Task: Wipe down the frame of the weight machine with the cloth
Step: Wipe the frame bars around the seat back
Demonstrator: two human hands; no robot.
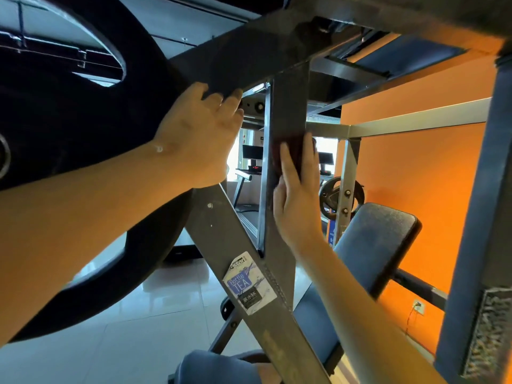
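Now, cloth (294,147): dark red; I see it flat against the face of the upright strut (288,106), partly covered by fingers.
Right hand (297,200): spread flat, fingers (285,164) straight and pointing up, pressing the cloth onto the strut. The thumb lies along the strut's left edge.
Left hand (199,134): fingers curled round the lower edge of the upper beam (249,56), just left of where the strut joins it. It carries no cloth.
Frame (219,231): dark grey metal. The upper beam slopes up to the right. The strut drops from it to meet a lower diagonal beam, and the three enclose a triangular opening.
Sticker (249,284): on the lower diagonal beam, just below the joint with the strut; I read "Bottle TEA" on it. Its corners are lifting.
Weight plate (83,134): large, black, filling the left side behind my left forearm.
Padded bench (374,245): blue-grey, right of the frame, behind my right forearm.
Rack post (346,195): light grey, beyond the strut, with a small plate (329,195) beside it.
Wall (415,176): orange, on the right.
Floor (138,328): glossy pale tiles.
Knee (216,367): in blue-grey cloth, at the bottom edge.
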